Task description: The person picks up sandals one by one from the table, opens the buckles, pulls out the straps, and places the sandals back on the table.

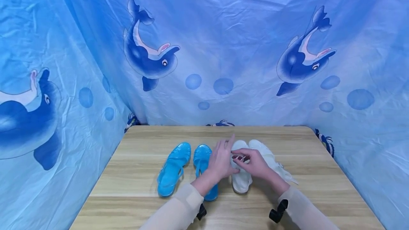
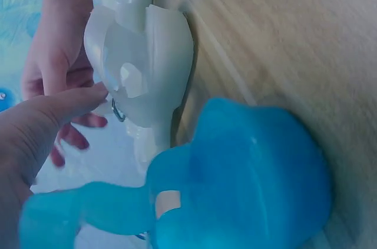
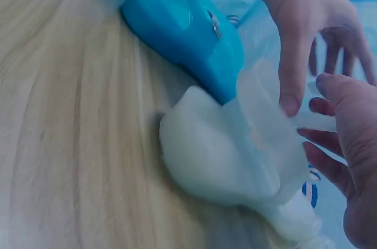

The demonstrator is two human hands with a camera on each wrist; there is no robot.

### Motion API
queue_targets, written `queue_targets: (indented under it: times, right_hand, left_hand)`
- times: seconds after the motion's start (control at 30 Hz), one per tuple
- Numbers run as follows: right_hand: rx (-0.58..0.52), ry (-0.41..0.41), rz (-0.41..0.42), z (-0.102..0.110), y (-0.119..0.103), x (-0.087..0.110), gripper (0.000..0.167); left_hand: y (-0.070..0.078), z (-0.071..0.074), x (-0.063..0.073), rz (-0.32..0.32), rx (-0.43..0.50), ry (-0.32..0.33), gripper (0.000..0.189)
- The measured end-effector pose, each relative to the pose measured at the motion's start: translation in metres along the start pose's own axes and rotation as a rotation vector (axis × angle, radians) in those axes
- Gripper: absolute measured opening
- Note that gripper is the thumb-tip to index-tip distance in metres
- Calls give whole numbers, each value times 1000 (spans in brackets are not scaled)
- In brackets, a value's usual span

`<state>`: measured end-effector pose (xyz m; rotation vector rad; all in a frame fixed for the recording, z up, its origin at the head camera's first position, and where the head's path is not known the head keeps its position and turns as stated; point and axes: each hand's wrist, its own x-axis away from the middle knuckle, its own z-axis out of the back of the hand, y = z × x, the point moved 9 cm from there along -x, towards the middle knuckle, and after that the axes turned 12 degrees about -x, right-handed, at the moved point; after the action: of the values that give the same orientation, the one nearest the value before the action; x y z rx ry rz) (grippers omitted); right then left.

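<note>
Toward nine o'clock, wood separates the outer blue sandal from the tabletop's left edge. The inner blue sandal lies partly under the left hand, fingers straight, thumb apart. At three o'clock from it stands the inner white sandal; the right hand curls fingers at its strap, clamped or not I cannot tell. The outer white sandal's heel points toward four o'clock, wood beyond.
</note>
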<state>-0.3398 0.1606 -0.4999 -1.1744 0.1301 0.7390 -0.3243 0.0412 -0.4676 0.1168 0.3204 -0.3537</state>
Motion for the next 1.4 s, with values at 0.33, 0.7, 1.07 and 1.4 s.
queue_targets:
  times: [0.33, 0.7, 1.07, 1.4]
  right_hand:
    - [-44, -106, -62, -3, -2, 0, 37]
    - [120, -92, -162, 21, 2, 12, 14]
    - [124, -237, -173, 4, -3, 11, 7]
    - [115, -180, -169, 5, 4, 16, 10]
  left_hand:
    - [3, 7, -2, -26, -111, 58, 131]
    - [-2, -25, -3, -18, 366, -318, 53]
    - [-1, -35, -4, -80, 362, -421, 17]
    - [-2, -43, -5, 34, 366, -424, 13]
